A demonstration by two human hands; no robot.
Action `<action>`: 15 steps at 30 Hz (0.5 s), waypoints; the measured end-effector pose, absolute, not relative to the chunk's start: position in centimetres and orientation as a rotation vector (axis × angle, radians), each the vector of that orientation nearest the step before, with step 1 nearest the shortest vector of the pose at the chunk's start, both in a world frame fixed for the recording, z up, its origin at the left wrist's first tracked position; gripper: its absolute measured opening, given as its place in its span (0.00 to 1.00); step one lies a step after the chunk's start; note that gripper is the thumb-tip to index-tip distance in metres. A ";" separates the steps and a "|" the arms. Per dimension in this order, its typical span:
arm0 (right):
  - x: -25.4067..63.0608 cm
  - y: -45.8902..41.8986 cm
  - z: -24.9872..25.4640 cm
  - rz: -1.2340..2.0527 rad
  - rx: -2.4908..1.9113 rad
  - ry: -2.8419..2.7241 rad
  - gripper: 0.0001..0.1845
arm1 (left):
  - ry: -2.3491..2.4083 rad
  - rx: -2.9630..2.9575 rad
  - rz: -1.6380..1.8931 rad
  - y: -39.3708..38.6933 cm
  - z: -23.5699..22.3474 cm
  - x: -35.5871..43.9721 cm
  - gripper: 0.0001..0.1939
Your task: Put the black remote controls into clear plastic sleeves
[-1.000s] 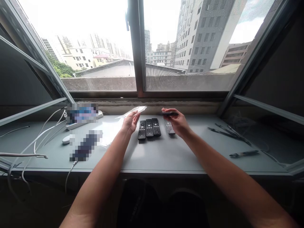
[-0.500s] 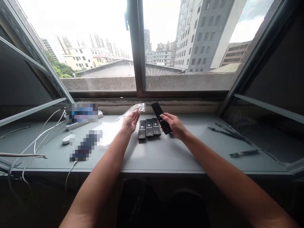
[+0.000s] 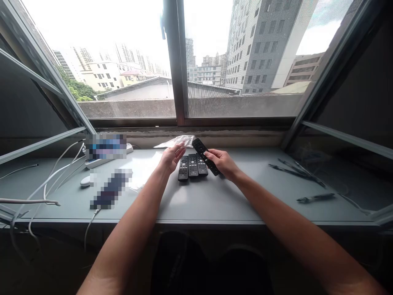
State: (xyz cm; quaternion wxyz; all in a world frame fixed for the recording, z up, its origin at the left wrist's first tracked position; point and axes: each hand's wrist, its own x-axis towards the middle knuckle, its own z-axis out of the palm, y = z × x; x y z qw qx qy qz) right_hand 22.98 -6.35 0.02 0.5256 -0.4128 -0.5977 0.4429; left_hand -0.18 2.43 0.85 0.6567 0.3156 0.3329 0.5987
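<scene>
My right hand (image 3: 223,163) grips a black remote control (image 3: 203,153) by its lower end; the remote points up and to the left. My left hand (image 3: 170,157) pinches a clear plastic bag (image 3: 177,141) between thumb and fingers, just left of the remote's top end. Under both hands, three black remotes (image 3: 192,166) lie side by side on the grey window ledge (image 3: 215,196).
White cables (image 3: 52,172) and a power strip (image 3: 92,163) lie at the left, with a white mouse (image 3: 85,180) and a blurred dark object (image 3: 109,190). More clear plastic (image 3: 143,168) lies beside my left hand. Dark pens and thin cables (image 3: 301,176) lie at the right.
My right hand turned the remote face up and brought it left toward the bag. My left hand has lowered the plastic bag closer to the remote's tip.
</scene>
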 end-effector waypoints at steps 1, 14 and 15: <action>23.0 -6.4 0.0 1.038 -1.001 -1.444 0.28 | 0.754 0.747 1.342 2.4 0.8 -0.1 0.15; 22.7 -6.8 0.4 1.020 -1.057 -1.508 0.26 | 0.598 1.219 1.151 1.2 0.2 0.6 0.25; 22.7 -6.8 0.4 1.020 -1.056 -1.502 0.25 | 0.589 1.238 1.122 1.1 0.2 0.7 0.25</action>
